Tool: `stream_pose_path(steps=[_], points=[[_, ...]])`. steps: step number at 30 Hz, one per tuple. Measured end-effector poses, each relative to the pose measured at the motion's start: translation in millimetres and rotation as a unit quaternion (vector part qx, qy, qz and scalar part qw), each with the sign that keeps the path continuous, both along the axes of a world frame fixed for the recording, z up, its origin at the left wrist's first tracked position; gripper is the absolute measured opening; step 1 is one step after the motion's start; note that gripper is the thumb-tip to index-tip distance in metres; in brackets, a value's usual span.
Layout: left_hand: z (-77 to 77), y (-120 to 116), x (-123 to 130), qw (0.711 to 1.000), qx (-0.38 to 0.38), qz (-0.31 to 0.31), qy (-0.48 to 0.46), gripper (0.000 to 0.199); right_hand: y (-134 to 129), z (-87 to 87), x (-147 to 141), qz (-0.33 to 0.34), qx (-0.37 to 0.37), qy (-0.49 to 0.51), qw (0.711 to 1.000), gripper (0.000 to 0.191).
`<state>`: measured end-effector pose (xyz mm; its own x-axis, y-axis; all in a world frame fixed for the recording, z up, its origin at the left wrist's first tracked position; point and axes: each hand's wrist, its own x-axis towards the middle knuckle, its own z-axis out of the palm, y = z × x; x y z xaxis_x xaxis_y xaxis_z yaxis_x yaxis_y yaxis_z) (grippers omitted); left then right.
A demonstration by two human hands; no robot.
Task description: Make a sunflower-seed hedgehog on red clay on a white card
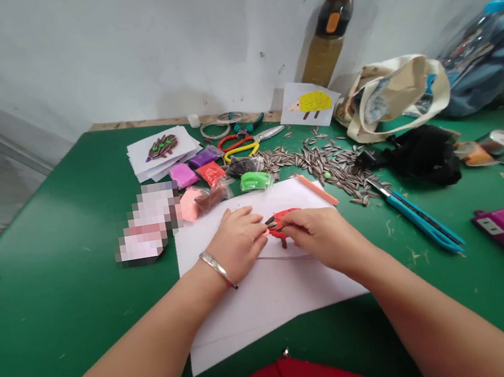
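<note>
**Both grips at a red figure on white paper**

Left grip (238,245) and right grip (325,237) are set close together over a small red figure (280,216) with brown legs, which lies on white paper (270,303) in front of the person. The right thumb and forefinger are drawn together at the figure, partly covering it; the left fingertips extend to its left edge. A few striped seeds (271,224) show between the two sets of fingertips. Whether either grip is clasping one of them, or the seeds merely rest on the red surface, cannot be told. A silver bracelet (217,269) encircles the left wrist.

Beyond the paper, a loose heap of seeds (332,166) is spread on the green counter (72,293). An orange strip (316,190) lies along the paper's upper right edge, near the heap; a blue utility knife (424,218) lies farther right, its blade end toward the seeds. Bagged lumps of coloured material, including a green packet (255,181) and a pink packet (183,175), are grouped above the left grip. Scissors (271,133) lie behind them. Against the wall, a card with a yellow animal (312,102) leans before a bottle (327,43).
</note>
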<state>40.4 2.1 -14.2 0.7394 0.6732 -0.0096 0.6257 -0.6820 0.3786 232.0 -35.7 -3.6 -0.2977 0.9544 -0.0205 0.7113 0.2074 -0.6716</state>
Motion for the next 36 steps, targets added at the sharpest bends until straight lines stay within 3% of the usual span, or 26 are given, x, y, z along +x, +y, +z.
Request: stream_pose_path(steps=[12, 36], points=[[-4.4, -0.6, -2.2, 1.0, 0.003, 0.013, -0.015, 0.021, 2.5, -17.7, -10.8, -0.013, 0.046, -0.052, 0.997, 0.015], [-7.7, -1.7, -4.0, 1.0, 0.014, 0.02, -0.02, 0.024, 5.8, -18.2, -18.6, -0.048, 0.016, -0.121, 0.991, 0.021]])
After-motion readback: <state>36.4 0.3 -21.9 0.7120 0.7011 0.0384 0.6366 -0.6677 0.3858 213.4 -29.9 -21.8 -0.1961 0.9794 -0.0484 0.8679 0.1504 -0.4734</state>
